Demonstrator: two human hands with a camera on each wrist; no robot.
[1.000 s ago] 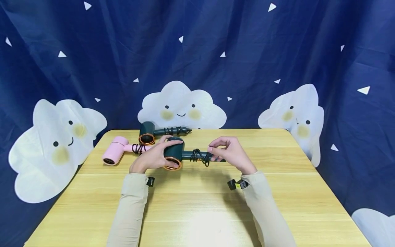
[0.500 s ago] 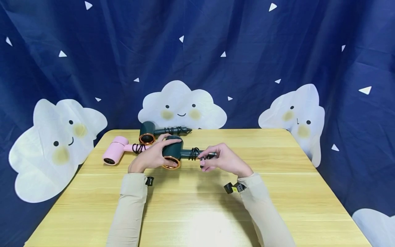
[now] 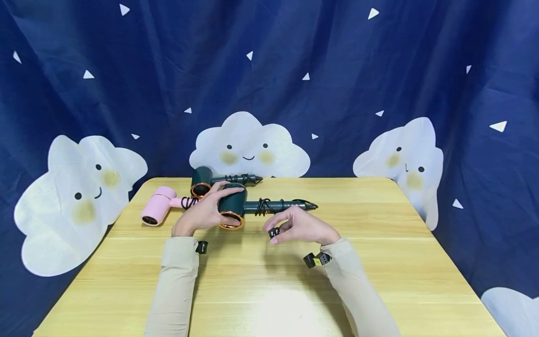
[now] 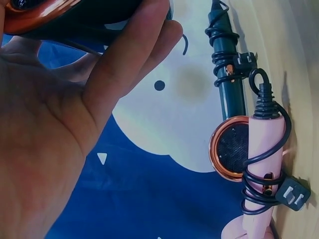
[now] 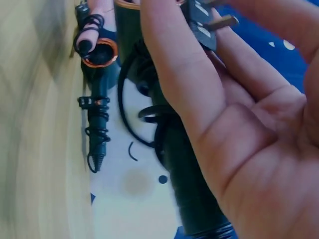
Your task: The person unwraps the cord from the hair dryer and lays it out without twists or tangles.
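A dark green hair dryer (image 3: 231, 201) with a copper-coloured rim is held by its barrel in my left hand (image 3: 201, 214), fingers over the top and thumb below. Its handle (image 3: 275, 206) points right, black cord (image 3: 263, 206) looped around it. My right hand (image 3: 302, 226) pinches the cord's black plug (image 3: 274, 232) just in front of the handle. In the right wrist view, metal prongs (image 5: 222, 22) stick out beside the fingers. The barrel (image 4: 94, 22) shows only partly in the left wrist view.
Left of the held dryer lies a pink hair dryer (image 3: 159, 206), its handle partly behind my left hand. Another dark green hair dryer (image 3: 203, 177) lies behind, near the table's (image 3: 269, 281) back edge. Both have wound cords. A blue curtain (image 3: 269, 61) hangs behind.
My right hand has moved left and toward me from the handle's end, now with the plug between its fingers. The handle's tip has come into view. The held dryer has shifted slightly left.
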